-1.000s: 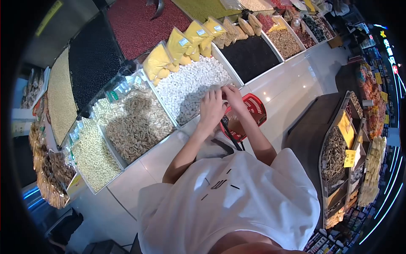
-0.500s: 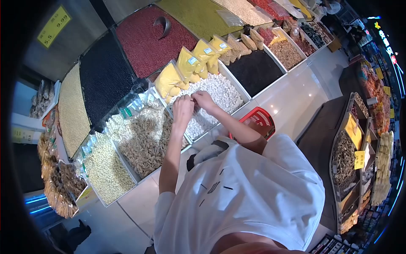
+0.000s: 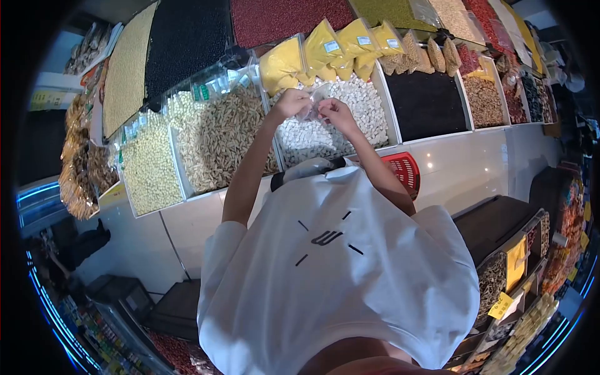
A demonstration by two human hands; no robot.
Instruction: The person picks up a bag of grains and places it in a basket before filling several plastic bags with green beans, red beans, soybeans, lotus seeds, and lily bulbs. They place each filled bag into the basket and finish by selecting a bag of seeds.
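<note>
A small clear plastic bag (image 3: 320, 95) is stretched between my hands, above a bin of white cubed pieces (image 3: 331, 137). My left hand (image 3: 292, 105) is closed with its fingers pinching the left side of the bag. On the other side, my right hand (image 3: 335, 114) pinches the bag between thumb and fingers. Whatever lies inside the bag is too small to make out. Just beyond my hands, bags of yellow grain or meal (image 3: 325, 50) lean at the back of the bin.
Left of my hands is a bin of brown-grey dried pieces (image 3: 225, 137), then pale round ones (image 3: 152, 165). A black-filled bin (image 3: 425, 106) lies to the right. A red basket (image 3: 405, 173) sits below the bin edge. A dark display stand (image 3: 500, 225) is at right.
The view has turned, so the bins now run more level. My hands have moved slightly apart, and the clear bag now shows between them.
</note>
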